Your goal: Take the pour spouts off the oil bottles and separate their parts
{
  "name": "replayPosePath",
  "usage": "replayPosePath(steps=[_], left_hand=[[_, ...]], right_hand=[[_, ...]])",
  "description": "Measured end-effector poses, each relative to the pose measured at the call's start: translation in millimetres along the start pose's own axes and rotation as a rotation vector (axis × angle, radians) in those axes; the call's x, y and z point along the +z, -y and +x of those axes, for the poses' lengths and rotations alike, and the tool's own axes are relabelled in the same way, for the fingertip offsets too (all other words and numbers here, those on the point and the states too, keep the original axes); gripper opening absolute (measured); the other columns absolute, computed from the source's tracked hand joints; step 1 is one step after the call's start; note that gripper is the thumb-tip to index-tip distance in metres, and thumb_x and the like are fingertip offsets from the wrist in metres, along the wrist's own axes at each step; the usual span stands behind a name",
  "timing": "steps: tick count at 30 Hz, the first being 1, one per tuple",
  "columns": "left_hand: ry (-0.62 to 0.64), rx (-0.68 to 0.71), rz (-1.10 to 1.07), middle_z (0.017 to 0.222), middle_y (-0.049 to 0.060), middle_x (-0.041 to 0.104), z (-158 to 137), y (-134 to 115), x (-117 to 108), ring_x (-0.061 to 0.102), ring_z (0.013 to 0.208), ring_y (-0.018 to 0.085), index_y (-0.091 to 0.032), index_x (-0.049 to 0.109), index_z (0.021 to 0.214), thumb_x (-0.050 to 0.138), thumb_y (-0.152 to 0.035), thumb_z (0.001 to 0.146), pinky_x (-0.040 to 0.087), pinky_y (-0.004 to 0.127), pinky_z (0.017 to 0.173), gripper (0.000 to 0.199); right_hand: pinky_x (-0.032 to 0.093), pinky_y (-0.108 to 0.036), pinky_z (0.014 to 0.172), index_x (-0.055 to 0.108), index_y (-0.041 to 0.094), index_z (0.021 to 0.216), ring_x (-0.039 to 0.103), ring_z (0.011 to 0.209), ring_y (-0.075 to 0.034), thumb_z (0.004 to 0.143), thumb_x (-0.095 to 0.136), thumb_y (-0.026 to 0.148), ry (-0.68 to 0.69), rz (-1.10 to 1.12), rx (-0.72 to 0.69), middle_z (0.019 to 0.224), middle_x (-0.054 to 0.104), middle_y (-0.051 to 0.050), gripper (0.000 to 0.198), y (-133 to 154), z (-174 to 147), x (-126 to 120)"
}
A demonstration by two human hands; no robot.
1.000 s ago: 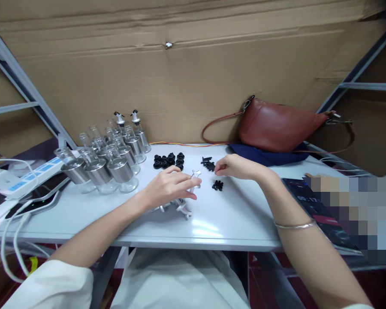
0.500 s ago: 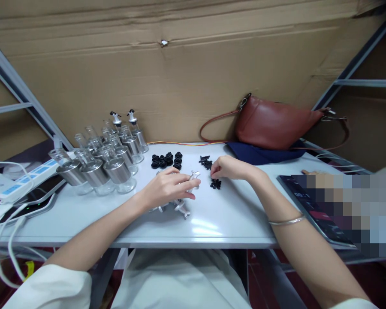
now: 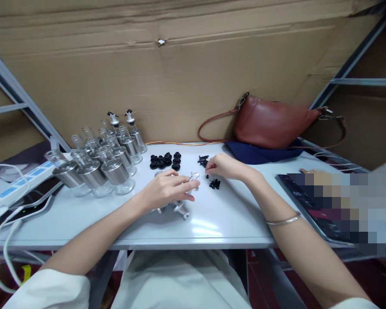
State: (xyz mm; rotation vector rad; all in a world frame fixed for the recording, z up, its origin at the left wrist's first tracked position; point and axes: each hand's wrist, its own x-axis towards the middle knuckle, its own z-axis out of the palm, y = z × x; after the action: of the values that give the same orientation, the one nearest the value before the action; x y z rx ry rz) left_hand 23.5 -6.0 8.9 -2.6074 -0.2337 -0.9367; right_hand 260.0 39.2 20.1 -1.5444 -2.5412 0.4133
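My left hand point(image 3: 169, 191) is closed around a silver pourer spout point(image 3: 194, 177), its forked end showing past the fingers. Under that hand more silver pourer spouts point(image 3: 182, 209) lie on the table, partly hidden. My right hand point(image 3: 225, 166) is pinched over the spot between a pile of slim black levers point(image 3: 203, 160) and a cluster of small black caps point(image 3: 215, 184). A dark bit shows just below its fingertips; whether they hold it I cannot tell. Several black ribbed stoppers point(image 3: 165, 161) sit beyond my left hand.
Glass bottles with steel sleeves point(image 3: 91, 174) crowd the left side, two topped with pourers point(image 3: 113, 118). A power strip point(image 3: 25, 182) and cables lie further left. At the back right a brown bag point(image 3: 270, 124) rests on dark blue cloth point(image 3: 260, 153). A tablet point(image 3: 309, 206) lies right.
My right hand has shifted slightly left and away from me, from the small caps toward the levers. My left hand keeps its hold on the spout. The whole view has moved a little.
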Motion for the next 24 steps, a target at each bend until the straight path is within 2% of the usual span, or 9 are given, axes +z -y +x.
replayPosePath(steps=[5, 9, 12, 16, 20, 24], left_hand=[[-0.020, -0.003, -0.005, 0.089, 0.002, 0.073, 0, -2, 1, 0.067, 0.078, 0.007, -0.014, 0.055, 0.105, 0.050, -0.034, 0.092, 0.045, 0.022, 0.071, 0.025], [-0.013, -0.015, -0.013, 0.089, 0.002, 0.072, 0, -1, 0, 0.067, 0.078, 0.008, -0.013, 0.054, 0.106, 0.049, -0.034, 0.092, 0.046, 0.022, 0.071, 0.026], [-0.013, -0.013, 0.001, 0.087, 0.003, 0.072, 1, -1, 0, 0.067, 0.077, 0.009, -0.013, 0.054, 0.107, 0.048, -0.034, 0.093, 0.047, 0.023, 0.071, 0.026], [-0.022, -0.019, 0.000, 0.086, 0.003, 0.072, 0, 0, 0, 0.067, 0.076, 0.009, -0.013, 0.053, 0.107, 0.048, -0.034, 0.093, 0.048, 0.023, 0.071, 0.026], [-0.026, -0.017, 0.006, 0.087, 0.002, 0.072, 0, 0, 1, 0.067, 0.076, 0.009, -0.014, 0.053, 0.107, 0.050, -0.032, 0.092, 0.048, 0.023, 0.071, 0.023], [-0.027, -0.016, 0.006, 0.089, 0.003, 0.072, -1, 1, 1, 0.067, 0.077, 0.009, -0.014, 0.052, 0.108, 0.050, -0.032, 0.092, 0.048, 0.023, 0.071, 0.024]], right_hand=[[0.044, -0.021, 0.063, 0.073, 0.014, 0.077, 0.063, 0.067, -0.016, 0.068, 0.063, 0.012, 0.040, 0.051, 0.026, 0.071, 0.071, -0.005, 0.014, -2, 1, 4], [0.043, -0.023, 0.060, 0.068, 0.014, 0.071, 0.061, 0.063, -0.016, 0.070, 0.060, 0.013, -0.024, 0.099, -0.034, 0.068, 0.069, -0.004, 0.009, -2, 1, 6], [0.044, -0.025, 0.061, 0.061, 0.015, 0.071, 0.062, 0.066, -0.016, 0.073, 0.060, 0.020, -0.071, 0.349, -0.096, 0.072, 0.070, -0.005, 0.006, 2, -1, 4], [0.045, -0.026, 0.063, 0.061, 0.015, 0.077, 0.060, 0.066, -0.014, 0.072, 0.066, 0.033, 0.013, 0.734, -0.214, 0.071, 0.068, -0.002, 0.019, 11, -6, -2], [0.041, -0.026, 0.059, 0.067, 0.013, 0.074, 0.054, 0.058, -0.011, 0.068, 0.073, 0.035, -0.008, 0.871, -0.239, 0.060, 0.061, 0.001, 0.023, 17, -11, -8], [0.043, -0.026, 0.060, 0.066, 0.014, 0.073, 0.056, 0.057, -0.010, 0.067, 0.075, 0.031, -0.005, 1.015, -0.256, 0.059, 0.063, 0.002, 0.020, 20, -13, -10]])
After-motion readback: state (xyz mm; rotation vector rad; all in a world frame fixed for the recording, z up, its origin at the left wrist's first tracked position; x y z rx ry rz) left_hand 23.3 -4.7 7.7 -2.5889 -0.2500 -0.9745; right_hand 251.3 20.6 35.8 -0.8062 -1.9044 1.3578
